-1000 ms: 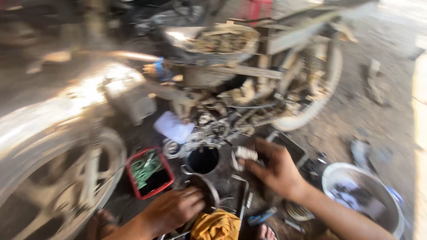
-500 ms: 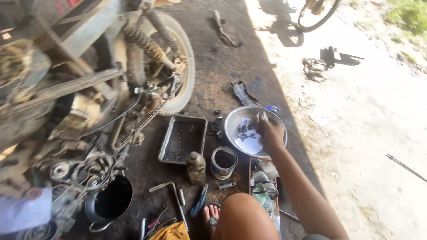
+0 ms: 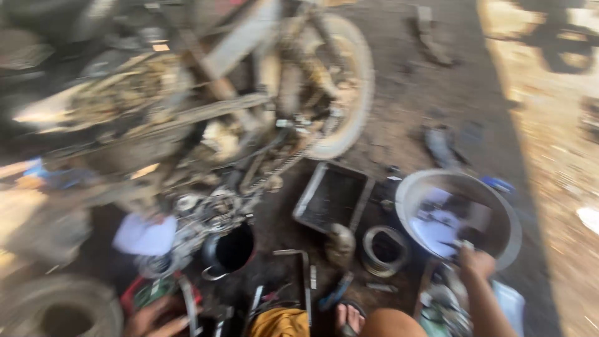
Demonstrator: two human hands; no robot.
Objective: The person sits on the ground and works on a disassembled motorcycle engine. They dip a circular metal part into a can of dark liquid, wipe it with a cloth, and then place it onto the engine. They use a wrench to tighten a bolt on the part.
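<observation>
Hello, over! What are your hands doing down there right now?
Right hand at the near rim of the round metal bowl, grip blurred. Left hand low by the red tray. Dark pot between them.

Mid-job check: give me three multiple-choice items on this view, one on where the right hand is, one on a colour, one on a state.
1. Where is the right hand?
A. at the near rim of the round metal bowl
B. on the rear wheel
C. inside the black pot

2. What colour is the cloth at the bottom edge?
A. blue
B. yellow
C. white

3. How does the rectangular tray lie?
A. upside down
B. stood on edge
C. flat, open side up

Answers: 1 A, the fingers meet the bowl's rim; 2 B, it shows mustard yellow; 3 C, its dark inside faces up.
</observation>
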